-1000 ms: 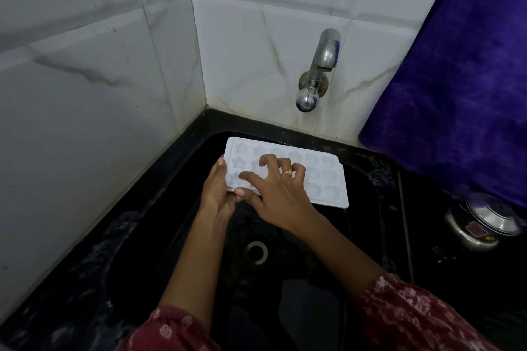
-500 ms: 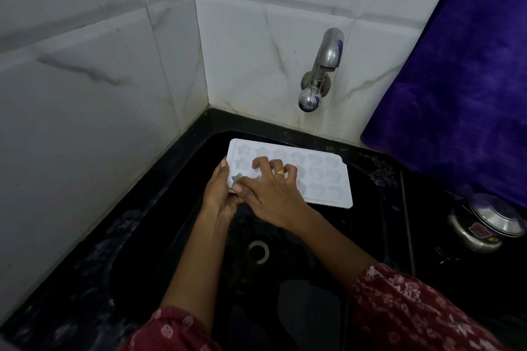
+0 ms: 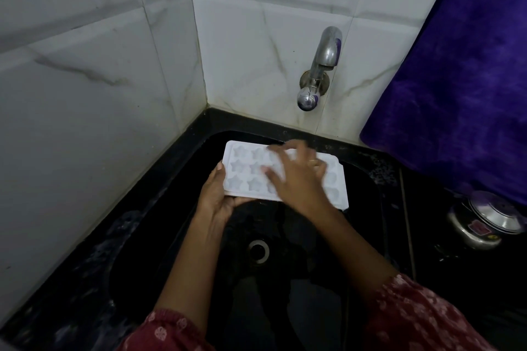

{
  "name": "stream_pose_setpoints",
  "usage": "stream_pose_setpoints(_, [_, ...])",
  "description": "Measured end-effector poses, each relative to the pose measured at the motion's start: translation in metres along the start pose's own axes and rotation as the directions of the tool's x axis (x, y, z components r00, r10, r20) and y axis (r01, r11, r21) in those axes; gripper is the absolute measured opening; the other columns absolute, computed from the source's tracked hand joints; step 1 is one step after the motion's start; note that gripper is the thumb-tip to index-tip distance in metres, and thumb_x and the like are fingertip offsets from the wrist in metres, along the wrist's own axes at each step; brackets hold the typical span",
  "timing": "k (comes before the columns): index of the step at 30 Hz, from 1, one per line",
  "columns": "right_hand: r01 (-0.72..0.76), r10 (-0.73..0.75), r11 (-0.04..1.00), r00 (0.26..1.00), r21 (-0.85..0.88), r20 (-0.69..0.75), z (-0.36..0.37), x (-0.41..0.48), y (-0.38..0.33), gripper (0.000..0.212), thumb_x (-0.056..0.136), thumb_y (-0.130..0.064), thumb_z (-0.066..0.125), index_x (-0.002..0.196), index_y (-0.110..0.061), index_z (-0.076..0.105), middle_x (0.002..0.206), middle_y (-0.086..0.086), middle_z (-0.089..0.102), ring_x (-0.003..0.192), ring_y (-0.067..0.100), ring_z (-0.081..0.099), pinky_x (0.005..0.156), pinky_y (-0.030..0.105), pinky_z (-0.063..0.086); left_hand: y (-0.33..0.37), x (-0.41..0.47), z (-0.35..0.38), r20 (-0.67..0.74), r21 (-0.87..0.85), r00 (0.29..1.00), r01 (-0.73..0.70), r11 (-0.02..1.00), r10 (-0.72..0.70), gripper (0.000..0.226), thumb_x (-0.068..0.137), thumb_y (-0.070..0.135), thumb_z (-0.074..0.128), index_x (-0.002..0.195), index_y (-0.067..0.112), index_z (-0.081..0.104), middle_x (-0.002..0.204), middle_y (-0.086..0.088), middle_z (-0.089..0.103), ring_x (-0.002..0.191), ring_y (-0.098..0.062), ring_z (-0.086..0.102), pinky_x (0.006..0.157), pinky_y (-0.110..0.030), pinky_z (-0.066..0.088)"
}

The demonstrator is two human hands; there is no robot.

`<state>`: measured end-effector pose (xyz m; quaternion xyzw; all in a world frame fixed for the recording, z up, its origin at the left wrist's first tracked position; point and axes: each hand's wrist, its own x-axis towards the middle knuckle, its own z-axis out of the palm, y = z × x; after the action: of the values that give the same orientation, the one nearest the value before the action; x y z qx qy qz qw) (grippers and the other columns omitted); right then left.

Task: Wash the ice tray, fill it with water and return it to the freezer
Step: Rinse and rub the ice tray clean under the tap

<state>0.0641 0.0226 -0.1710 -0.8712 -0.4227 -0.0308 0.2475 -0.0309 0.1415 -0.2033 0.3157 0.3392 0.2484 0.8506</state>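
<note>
A white ice tray (image 3: 245,168) with star-shaped moulds is held flat over the black sink (image 3: 159,236), below the wall tap (image 3: 319,71). My left hand (image 3: 216,196) grips the tray's near-left corner from below, thumb on the rim. My right hand (image 3: 296,177), blurred by motion, lies over the tray's middle with its fingers spread and touching the moulds. The tray's right half is mostly hidden by that hand. No water runs from the tap.
The sink drain (image 3: 258,249) sits below the hands. White marble tiles (image 3: 85,80) close the left and back sides. A purple cloth (image 3: 462,80) hangs at the right above a steel pot with lid (image 3: 484,222) on the black counter.
My right hand has slid from the tray's left end toward its middle, fingers spreading out. The left hand keeps its hold on the corner.
</note>
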Motion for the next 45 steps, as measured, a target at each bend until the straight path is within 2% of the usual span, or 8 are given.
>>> stream_pose_setpoints(5, [-0.649, 0.647, 0.751, 0.76, 0.118, 0.061, -0.032, -0.003, 0.061, 0.065, 0.093, -0.038, 0.045, 0.146, -0.013, 0.016, 0.151, 0.016, 0.016, 0.134, 0.036, 0.025, 0.109, 0.049, 0.021, 0.0, 0.006, -0.011, 0.02, 0.018, 1.0, 0.02, 1.0, -0.02, 0.03, 0.099, 0.036, 0.036, 0.105, 0.016, 0.057, 0.097, -0.01, 0.069, 0.079, -0.026, 0.07, 0.054, -0.046, 0.056])
stream_pose_setpoints(10, [-0.714, 0.61, 0.291, 0.651, 0.636, 0.452, -0.035, -0.021, 0.084, 0.028, 0.098, -0.02, 0.041, 0.121, -0.008, 0.051, 0.114, 0.012, 0.06, 0.083, 0.019, 0.061, 0.065, 0.034, 0.053, -0.004, 0.007, -0.014, 0.098, 0.019, 0.992, 0.074, 0.997, -0.076, 0.024, 0.099, 0.031, 0.038, 0.108, 0.017, 0.055, 0.097, -0.008, 0.072, 0.087, -0.028, 0.069, 0.062, -0.053, 0.056])
stream_pose_setpoints(20, [-0.34, 0.45, 0.479, 0.887, 0.809, 0.106, -0.054, -0.027, 0.086, 0.031, 0.086, 0.009, 0.05, 0.086, -0.023, 0.048, 0.1, 0.009, 0.064, 0.088, 0.021, 0.062, 0.076, 0.035, 0.051, 0.022, 0.007, -0.007, 0.245, 0.549, 0.9, -0.435, 0.714, 0.36, 0.023, 0.09, -0.003, 0.048, 0.099, 0.017, 0.056, 0.096, -0.002, 0.062, 0.092, -0.017, 0.058, 0.085, -0.029, 0.048])
stream_pose_setpoints(25, [-0.142, 0.319, 0.637, 0.943, 0.757, -0.092, -0.072, -0.027, 0.078, 0.037, 0.081, 0.012, 0.056, 0.083, -0.024, 0.049, 0.101, 0.002, 0.065, 0.092, 0.009, 0.062, 0.076, 0.017, 0.051, 0.036, 0.0, 0.005, 0.32, 0.572, 0.782, -0.61, 0.548, 0.535, 0.034, 0.086, -0.006, 0.053, 0.083, 0.028, 0.052, 0.089, 0.014, 0.063, 0.082, 0.003, 0.059, 0.075, -0.012, 0.045])
stream_pose_setpoints(31, [0.082, 0.133, 0.765, 0.951, 0.639, -0.281, -0.095, -0.034, 0.068, 0.031, 0.079, 0.013, 0.056, 0.089, -0.016, 0.047, 0.11, -0.002, 0.062, 0.107, 0.01, 0.058, 0.091, 0.016, 0.045, 0.051, -0.012, 0.013, 0.409, 0.465, 0.66, -0.745, 0.478, 0.63, 0.037, 0.081, -0.012, 0.053, 0.072, 0.023, 0.048, 0.118, -0.004, 0.065, 0.112, -0.018, 0.06, 0.093, -0.04, 0.047])
stream_pose_setpoints(35, [0.21, 0.056, 0.805, 0.905, 0.555, -0.423, -0.104, -0.043, 0.066, 0.04, 0.082, 0.01, 0.053, 0.098, -0.027, 0.047, 0.116, -0.003, 0.06, 0.114, 0.007, 0.054, 0.098, 0.016, 0.041, 0.052, -0.029, 0.016, 0.418, 0.402, 0.586, -0.805, 0.437, 0.695, 0.046, 0.077, -0.015, 0.053, 0.068, 0.029, 0.046, 0.123, -0.004, 0.06, 0.118, -0.017, 0.055, 0.096, -0.027, 0.046])
stream_pose_setpoints(41, [-0.225, 0.319, 0.746, 0.947, 0.626, -0.039, -0.056, -0.075, 0.09, 0.037, 0.078, 0.009, 0.058, 0.103, -0.017, 0.055, 0.105, 0.005, 0.066, 0.098, 0.021, 0.061, 0.082, 0.023, 0.047, 0.007, -0.035, -0.007, 0.266, 0.721, 0.768, -0.559, 0.408, 0.583, 0.017, 0.085, -0.007, 0.055, 0.091, 0.008, 0.053, 0.1, -0.012, 0.063, 0.09, -0.016, 0.056, 0.062, -0.007, 0.039])
stream_pose_setpoints(45, [-0.367, 0.47, 0.641, 0.882, 0.674, 0.034, -0.048, -0.095, 0.1, 0.038, 0.082, 0.0, 0.059, 0.114, -0.018, 0.055, 0.101, 0.003, 0.063, 0.093, 0.018, 0.06, 0.08, 0.033, 0.049, -0.008, -0.047, -0.002, 0.206, 0.785, 0.816, -0.467, 0.407, 0.54, 0.033, 0.09, 0.004, 0.052, 0.123, 0.01, 0.055, 0.104, -0.009, 0.062, 0.092, -0.017, 0.056, 0.076, -0.02, 0.042])
